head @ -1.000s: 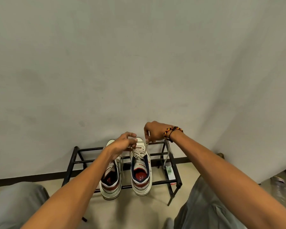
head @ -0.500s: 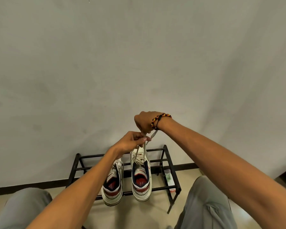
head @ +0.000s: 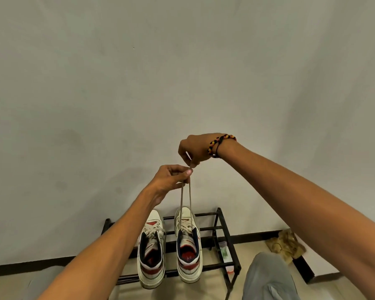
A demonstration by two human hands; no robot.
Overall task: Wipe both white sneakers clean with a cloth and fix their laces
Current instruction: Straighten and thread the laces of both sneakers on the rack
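Both hands pull the shoe's laces up higher than before.

The left hand (head: 171,180) and right hand (head: 195,149) pinch the thin beige laces (head: 185,204) of the right white leather sneaker (head: 188,245), on the black metal rack (head: 225,232) at 6 o'clock.

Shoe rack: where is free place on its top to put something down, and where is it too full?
The rack has open bars right of the right sneaker, up to its right posts, and some left of the left sneaker, partly hidden by the forearm. Crowded: the narrow gap between the sneakers, and above the right one, where both hands pinch taut laces.
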